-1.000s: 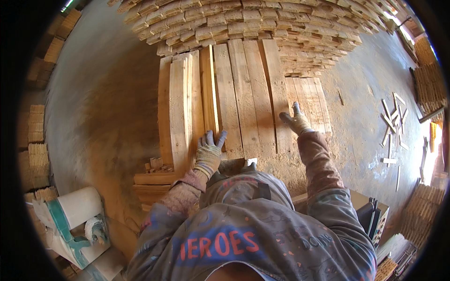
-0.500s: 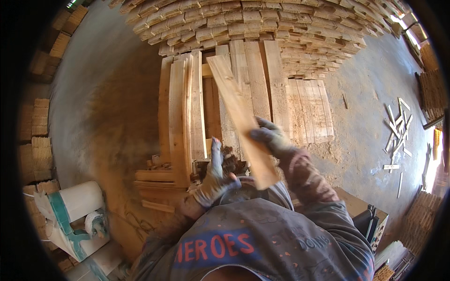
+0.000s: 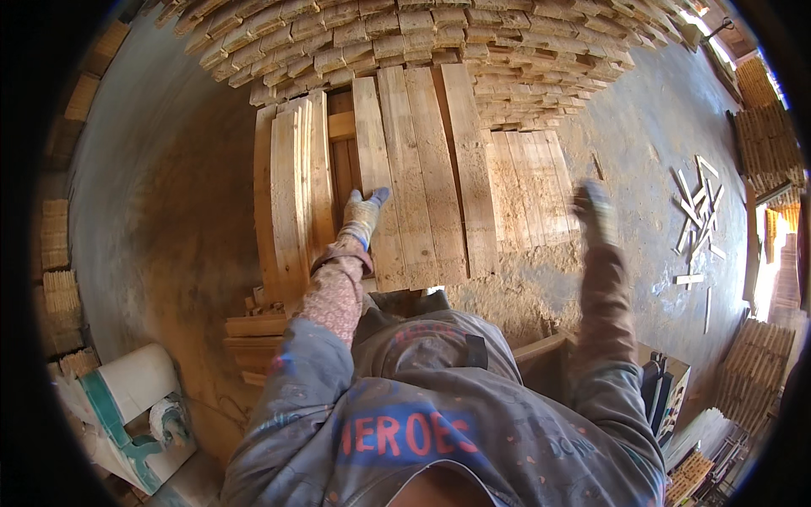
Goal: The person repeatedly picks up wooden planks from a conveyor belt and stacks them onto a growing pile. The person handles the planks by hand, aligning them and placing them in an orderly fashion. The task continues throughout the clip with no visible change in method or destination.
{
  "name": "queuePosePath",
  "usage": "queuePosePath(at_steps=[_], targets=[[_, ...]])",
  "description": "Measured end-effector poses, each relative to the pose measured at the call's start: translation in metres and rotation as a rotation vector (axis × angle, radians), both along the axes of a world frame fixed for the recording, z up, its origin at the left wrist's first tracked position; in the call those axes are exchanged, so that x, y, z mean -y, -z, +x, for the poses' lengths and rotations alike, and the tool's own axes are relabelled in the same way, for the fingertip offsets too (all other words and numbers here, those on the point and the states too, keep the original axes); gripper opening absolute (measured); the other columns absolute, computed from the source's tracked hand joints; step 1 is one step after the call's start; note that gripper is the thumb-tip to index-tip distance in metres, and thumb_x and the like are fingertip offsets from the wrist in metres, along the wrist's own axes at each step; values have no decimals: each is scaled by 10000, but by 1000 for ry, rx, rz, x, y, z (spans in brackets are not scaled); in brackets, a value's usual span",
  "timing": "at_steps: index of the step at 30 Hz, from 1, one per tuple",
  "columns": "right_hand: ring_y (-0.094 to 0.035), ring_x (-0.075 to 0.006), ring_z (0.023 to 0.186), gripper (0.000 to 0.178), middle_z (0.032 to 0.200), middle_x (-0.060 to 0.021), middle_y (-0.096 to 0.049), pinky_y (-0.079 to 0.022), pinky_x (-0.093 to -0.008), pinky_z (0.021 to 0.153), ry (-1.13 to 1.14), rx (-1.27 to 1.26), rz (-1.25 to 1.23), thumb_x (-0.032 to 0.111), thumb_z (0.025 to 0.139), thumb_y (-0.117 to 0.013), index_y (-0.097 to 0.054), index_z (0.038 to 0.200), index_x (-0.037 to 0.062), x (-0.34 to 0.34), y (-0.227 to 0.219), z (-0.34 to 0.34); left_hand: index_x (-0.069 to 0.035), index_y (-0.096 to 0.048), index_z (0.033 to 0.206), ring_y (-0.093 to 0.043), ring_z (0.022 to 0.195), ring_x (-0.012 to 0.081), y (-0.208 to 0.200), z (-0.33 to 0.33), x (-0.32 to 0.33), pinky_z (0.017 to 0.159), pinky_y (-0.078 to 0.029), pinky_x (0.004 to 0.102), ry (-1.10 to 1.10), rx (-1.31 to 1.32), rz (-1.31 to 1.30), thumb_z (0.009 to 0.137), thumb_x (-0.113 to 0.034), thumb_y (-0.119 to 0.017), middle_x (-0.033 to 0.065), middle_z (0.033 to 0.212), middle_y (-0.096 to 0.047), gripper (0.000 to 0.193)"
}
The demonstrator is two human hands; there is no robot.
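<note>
My left hand, in a light work glove with bluish fingertips, rests at the left edge of a rough wooden plank. Its thumb and fingers are apart. That plank lies in a row with other sawdust-covered planks. A dark gap separates the row from a bundle of planks standing on edge at its left. My right hand, gloved too, is out over the floor just right of a lower layer of boards. Motion smears its fingers, and no board shows in it.
A tall stack of boards rises behind the planks. Short wood offcuts lie scattered on the floor at right. White bags with green bands sit at lower left. Board piles line the right side.
The loose board my right hand held is out of that hand; where it went does not show. My right hand swung out right, and my left hand reached forward to the planks. The view shifted slightly.
</note>
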State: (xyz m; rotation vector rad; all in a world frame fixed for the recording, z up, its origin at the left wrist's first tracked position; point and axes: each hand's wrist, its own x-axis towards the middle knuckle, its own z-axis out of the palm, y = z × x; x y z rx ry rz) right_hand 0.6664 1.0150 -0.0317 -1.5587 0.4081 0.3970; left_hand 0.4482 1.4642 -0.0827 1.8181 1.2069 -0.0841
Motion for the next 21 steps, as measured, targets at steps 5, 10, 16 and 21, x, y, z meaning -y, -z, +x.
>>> queuePosePath(at_steps=[5,10,16,21], targets=[[-584,-265,1225,857,1356,-204,-604,-451,-392,1052,-217,36,-17,508,896,-764,-440,1469,-41,-108,109,-12,-51,-697,1104,-632,952,158,-61,38,48,883,-511,284,-132,531,-347,896,-313,-815,27,1028,-710,355],[-529,-80,700,296,789,44,-610,-451,-279,622,-372,101,-239,326,952,-746,-641,909,52,-149,72,-24,-42,-695,1173,-617,984,195,-40,38,70,869,-512,337,15,334,-185,897,-390,-795,58,1117,-700,455],[-544,-69,717,266,816,40,-634,-468,-260,622,-294,44,111,322,963,-728,-678,942,62,-125,22,-43,-49,-576,1421,-575,1232,224,-33,60,98,1091,-411,349,10,434,-451,886,-531,-757,94,1317,-660,743],[-671,-160,927,533,1094,-90,-719,-561,-323,840,-478,14,-40,178,878,-819,-580,1308,-27,-175,41,-46,-22,-630,1367,-576,1241,198,-44,67,91,1108,-400,355,51,271,-624,868,-477,-789,87,1312,-665,693]])
